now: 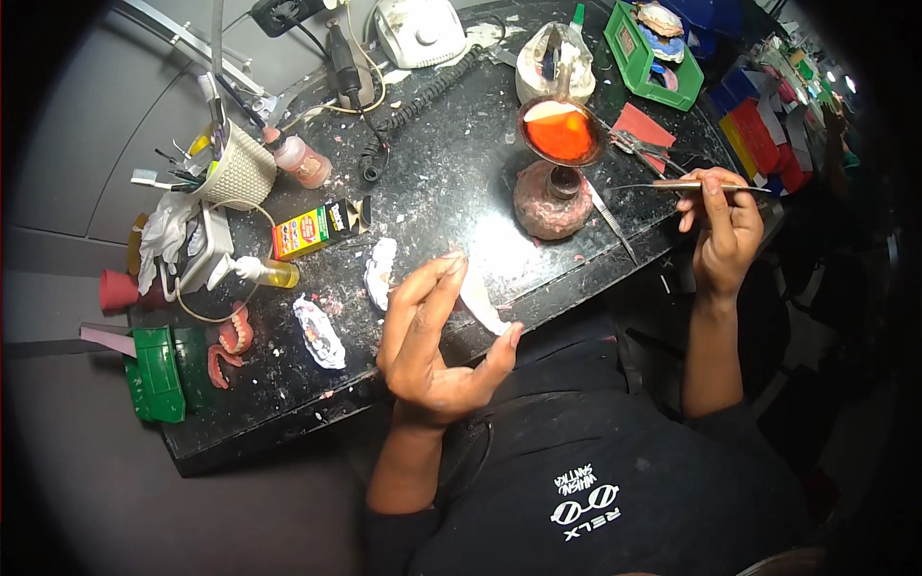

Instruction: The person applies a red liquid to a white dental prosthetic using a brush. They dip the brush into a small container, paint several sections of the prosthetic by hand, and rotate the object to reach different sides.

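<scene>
The left hand (432, 336) holds a thin pale cast piece (483, 302) pinched between thumb tip and fingertips; the 4 fingers (430, 288) stand nearly straight, pressed together and pointing toward 12 o'clock, with the thumb angled toward 2 o'clock. Its forearm rises from the lower edge. The right hand (722, 226) grips a slim metal tool (687, 186) between thumb and curled fingers, the tool lying level with its tip toward 9 o'clock, near a stand holding a dish of orange wax (560, 131). That forearm runs down toward 6 o'clock. At 9 o'clock of the left hand, white casts (380, 272) lie on the black bench (451, 182); pink dentures (230, 341) sit further out.
</scene>
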`<state>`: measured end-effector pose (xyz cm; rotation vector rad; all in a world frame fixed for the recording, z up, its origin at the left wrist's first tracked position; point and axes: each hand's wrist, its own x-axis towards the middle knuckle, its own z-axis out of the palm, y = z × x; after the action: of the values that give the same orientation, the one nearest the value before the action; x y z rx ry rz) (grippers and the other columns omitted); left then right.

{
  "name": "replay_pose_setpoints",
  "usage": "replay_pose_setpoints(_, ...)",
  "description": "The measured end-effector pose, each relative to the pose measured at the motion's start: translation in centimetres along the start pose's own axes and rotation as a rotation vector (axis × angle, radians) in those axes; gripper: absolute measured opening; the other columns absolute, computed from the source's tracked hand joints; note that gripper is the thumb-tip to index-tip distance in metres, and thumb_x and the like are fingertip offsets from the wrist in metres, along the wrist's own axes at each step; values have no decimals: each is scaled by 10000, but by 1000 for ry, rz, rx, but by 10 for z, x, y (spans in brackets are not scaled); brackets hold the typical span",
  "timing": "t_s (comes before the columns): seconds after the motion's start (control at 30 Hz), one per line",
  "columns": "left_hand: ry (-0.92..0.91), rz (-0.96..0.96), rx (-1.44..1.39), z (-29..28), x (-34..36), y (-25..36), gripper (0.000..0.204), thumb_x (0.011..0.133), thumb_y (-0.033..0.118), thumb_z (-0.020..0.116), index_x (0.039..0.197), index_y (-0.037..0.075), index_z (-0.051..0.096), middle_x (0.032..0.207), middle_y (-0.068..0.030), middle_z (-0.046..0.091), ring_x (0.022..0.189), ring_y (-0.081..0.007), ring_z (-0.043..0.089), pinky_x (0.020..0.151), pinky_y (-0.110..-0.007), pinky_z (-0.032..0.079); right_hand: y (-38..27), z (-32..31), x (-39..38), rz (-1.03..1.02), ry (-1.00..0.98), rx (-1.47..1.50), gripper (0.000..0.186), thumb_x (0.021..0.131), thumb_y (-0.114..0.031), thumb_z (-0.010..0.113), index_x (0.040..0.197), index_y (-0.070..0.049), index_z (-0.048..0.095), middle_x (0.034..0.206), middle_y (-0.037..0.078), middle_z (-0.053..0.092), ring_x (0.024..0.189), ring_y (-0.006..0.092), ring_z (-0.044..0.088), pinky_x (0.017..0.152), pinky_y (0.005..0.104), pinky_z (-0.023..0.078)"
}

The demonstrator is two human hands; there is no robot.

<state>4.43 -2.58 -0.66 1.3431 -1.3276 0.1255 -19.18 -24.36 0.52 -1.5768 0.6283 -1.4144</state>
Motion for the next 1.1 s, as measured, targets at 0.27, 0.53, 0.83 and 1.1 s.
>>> replay_pose_setpoints(0.27, -29, -36, -183, -19, 9, 30, 622, 676, 133, 875, 1202, -95, 635, 1155, -257, 615, 1043, -328, 658, 893, -398, 573, 26, 4, 2, 101, 100, 56, 167, 1007, -104, 597, 1070, 50, 614, 909, 148, 689, 692, 134, 643, 517, 216, 510)
replay_pose_setpoints(0.53, -27, -112, -280, -24, 3, 40, 650, 682, 180, 893, 1200, -107, 626, 1176, -268, 594, 1057, -333, 648, 904, -407, 564, 38, 3, -1, 150, 103, 37, 184, 1003, -119, 613, 1076, 49, 616, 898, 131, 685, 690, 124, 642, 514, 213, 509)
replay_pose_setpoints(0.83, -39, -128, -344, -23, 2, 39, 639, 664, 161, 886, 1182, -112, 632, 1157, -277, 602, 1050, -339, 650, 892, -404, 563, 42, 7, -3, 178, 80, 16, 172, 997, -111, 624, 1070, 45, 620, 904, 119, 683, 686, 109, 636, 522, 201, 499)
replay_pose_setpoints(1.1, -35, -112, -350, -21, 2, 40, 637, 663, 163, 883, 1181, -112, 634, 1159, -280, 601, 1045, -341, 652, 884, -396, 565, 30, 6, 4, 331, 72, -95, 259, 999, -205, 639, 1030, 52, 629, 846, 128, 675, 627, 119, 648, 425, 199, 475)
